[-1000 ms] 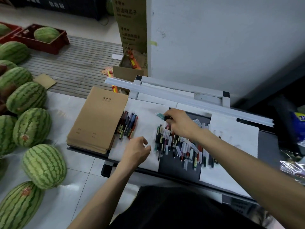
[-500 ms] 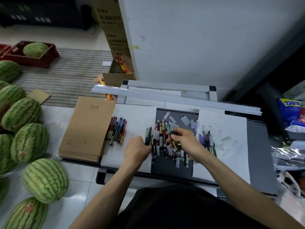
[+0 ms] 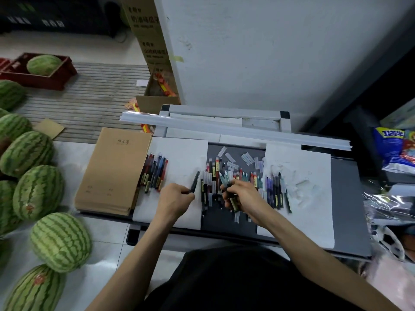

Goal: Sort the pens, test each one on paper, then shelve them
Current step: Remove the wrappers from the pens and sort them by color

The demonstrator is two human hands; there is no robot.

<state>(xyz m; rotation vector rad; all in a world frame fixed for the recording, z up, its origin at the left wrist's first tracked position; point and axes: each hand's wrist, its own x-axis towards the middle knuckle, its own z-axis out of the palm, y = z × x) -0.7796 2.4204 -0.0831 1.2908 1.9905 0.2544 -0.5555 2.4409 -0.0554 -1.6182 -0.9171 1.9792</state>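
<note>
- Dark desk against a white wall; watermelons on the tiled floor at left.
- Left hand pinches a black pen over the left paper.
- Right hand grips a bunch of pens at the pile on the bare desk.
- A sorted row lies on the paper's left part, beside brown notebooks; their cover print is too small to read.
- Printing on the cardboard box is also unreadable.

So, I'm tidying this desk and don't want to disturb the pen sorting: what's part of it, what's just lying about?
Job: dark pen in the left hand; bunch of pens in the right hand; middle pen pile; sorted pens; white sheets.
Lying about: brown notebooks; watermelons; red crate; cardboard box; snack bags.
</note>
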